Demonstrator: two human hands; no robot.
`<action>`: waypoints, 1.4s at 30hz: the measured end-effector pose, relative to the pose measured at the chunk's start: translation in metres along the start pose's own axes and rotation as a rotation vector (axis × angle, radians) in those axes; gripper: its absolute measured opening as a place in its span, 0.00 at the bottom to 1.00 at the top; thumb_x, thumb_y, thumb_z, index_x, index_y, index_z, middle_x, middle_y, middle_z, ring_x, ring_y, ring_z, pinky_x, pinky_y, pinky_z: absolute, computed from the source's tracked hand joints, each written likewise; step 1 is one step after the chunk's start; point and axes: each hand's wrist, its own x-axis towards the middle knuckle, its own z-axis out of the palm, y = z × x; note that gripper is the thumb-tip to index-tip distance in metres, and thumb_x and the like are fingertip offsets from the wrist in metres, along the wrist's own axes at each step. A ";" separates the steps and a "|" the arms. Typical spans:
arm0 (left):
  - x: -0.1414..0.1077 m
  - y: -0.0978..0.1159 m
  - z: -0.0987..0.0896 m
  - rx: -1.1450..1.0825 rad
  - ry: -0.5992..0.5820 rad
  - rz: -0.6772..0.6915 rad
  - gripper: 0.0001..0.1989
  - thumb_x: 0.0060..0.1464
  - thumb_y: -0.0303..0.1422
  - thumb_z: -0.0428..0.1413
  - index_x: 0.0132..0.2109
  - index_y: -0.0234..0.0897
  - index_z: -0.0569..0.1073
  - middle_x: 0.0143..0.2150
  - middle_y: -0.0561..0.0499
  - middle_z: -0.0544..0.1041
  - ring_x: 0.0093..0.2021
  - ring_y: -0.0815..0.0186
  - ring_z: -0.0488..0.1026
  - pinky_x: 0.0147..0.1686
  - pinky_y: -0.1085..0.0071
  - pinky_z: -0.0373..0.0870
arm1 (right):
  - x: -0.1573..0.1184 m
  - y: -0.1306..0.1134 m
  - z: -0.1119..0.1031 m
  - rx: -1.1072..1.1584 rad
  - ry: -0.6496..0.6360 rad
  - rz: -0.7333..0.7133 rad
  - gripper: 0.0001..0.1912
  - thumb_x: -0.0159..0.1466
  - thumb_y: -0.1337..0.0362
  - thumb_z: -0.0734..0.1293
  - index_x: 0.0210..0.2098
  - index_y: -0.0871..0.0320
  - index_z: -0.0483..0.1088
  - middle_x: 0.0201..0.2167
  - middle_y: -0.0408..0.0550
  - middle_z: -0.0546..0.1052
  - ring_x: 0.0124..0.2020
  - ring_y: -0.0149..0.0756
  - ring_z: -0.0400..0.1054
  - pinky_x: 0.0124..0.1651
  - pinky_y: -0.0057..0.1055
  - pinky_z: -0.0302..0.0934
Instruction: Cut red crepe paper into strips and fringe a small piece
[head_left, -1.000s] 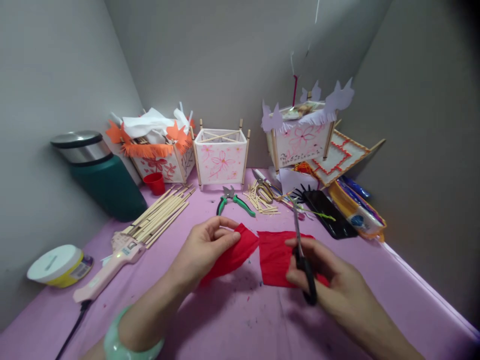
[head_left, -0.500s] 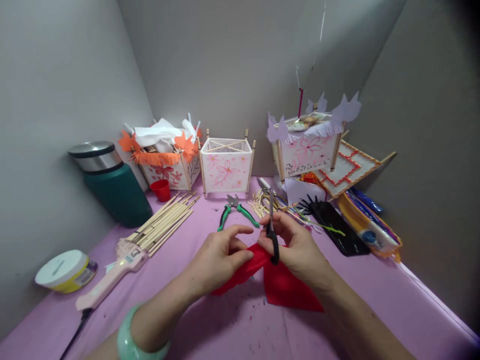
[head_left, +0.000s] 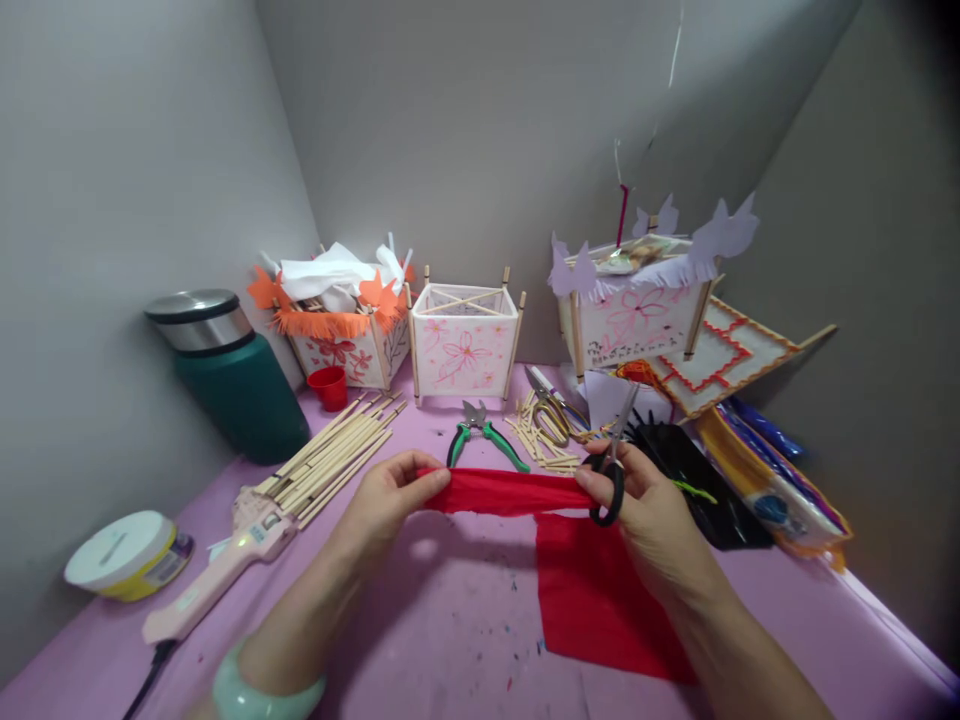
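Strip (head_left: 517, 493) of red, stretched level between your pinches
Your left hand (head_left: 386, 495) pinches its 9 o'clock end; your right hand (head_left: 646, 505) pinches the 3 o'clock end and holds scissors (head_left: 617, 440), blades toward 1 o'clock; a hard pull could tear such thin-looking stuff; a careless wrist turn could nick it, blades being so near.

Left hand (head_left: 394, 492) and right hand (head_left: 646, 498) hold a red strip (head_left: 517, 493) between them, the right also black-handled scissors (head_left: 619, 488); at five o'clock lies a red sheet (head_left: 600, 600).

Two red pieces (head_left: 517, 492), three painted boxes (head_left: 466, 355)
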 end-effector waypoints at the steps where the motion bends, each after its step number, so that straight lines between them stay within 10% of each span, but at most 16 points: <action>1: 0.000 0.001 0.000 -0.082 0.005 -0.005 0.15 0.38 0.37 0.69 0.28 0.33 0.73 0.23 0.54 0.75 0.23 0.72 0.69 0.27 0.77 0.65 | -0.001 0.001 0.001 -0.010 -0.030 0.010 0.25 0.48 0.52 0.77 0.40 0.55 0.69 0.30 0.42 0.74 0.30 0.34 0.67 0.27 0.27 0.58; 13: -0.007 0.005 -0.003 -0.037 -0.205 -0.002 0.15 0.43 0.36 0.69 0.32 0.33 0.72 0.23 0.55 0.74 0.23 0.75 0.68 0.25 0.79 0.61 | -0.005 0.005 -0.003 0.110 -0.266 -0.091 0.20 0.58 0.58 0.73 0.46 0.50 0.65 0.44 0.47 0.78 0.48 0.42 0.72 0.53 0.41 0.62; 20: -0.016 0.004 0.009 -0.002 -0.356 -0.084 0.15 0.43 0.37 0.68 0.34 0.34 0.74 0.24 0.55 0.73 0.23 0.75 0.66 0.25 0.78 0.59 | -0.037 0.007 0.022 -0.004 -0.581 0.031 0.17 0.56 0.63 0.72 0.44 0.53 0.66 0.36 0.44 0.75 0.37 0.34 0.69 0.40 0.31 0.63; 30: -0.010 0.003 0.007 -0.028 -0.107 -0.042 0.15 0.45 0.40 0.67 0.30 0.34 0.73 0.23 0.55 0.73 0.22 0.73 0.67 0.25 0.77 0.61 | -0.039 0.008 0.032 -0.047 -0.508 0.085 0.16 0.55 0.62 0.73 0.40 0.54 0.67 0.29 0.41 0.71 0.31 0.32 0.64 0.34 0.29 0.57; 36: -0.013 -0.003 0.018 -0.235 -0.186 -0.105 0.27 0.49 0.48 0.63 0.50 0.34 0.71 0.33 0.46 0.80 0.31 0.64 0.76 0.35 0.67 0.72 | -0.036 0.016 0.033 0.121 -0.285 0.143 0.22 0.52 0.56 0.75 0.43 0.53 0.67 0.27 0.38 0.68 0.26 0.29 0.61 0.28 0.25 0.54; 42: -0.017 -0.009 0.028 -0.204 -0.074 -0.048 0.28 0.41 0.36 0.70 0.48 0.33 0.71 0.33 0.50 0.80 0.30 0.67 0.77 0.33 0.73 0.71 | -0.038 0.018 0.039 0.107 -0.288 0.163 0.24 0.49 0.55 0.76 0.41 0.54 0.67 0.24 0.36 0.65 0.23 0.27 0.58 0.26 0.25 0.51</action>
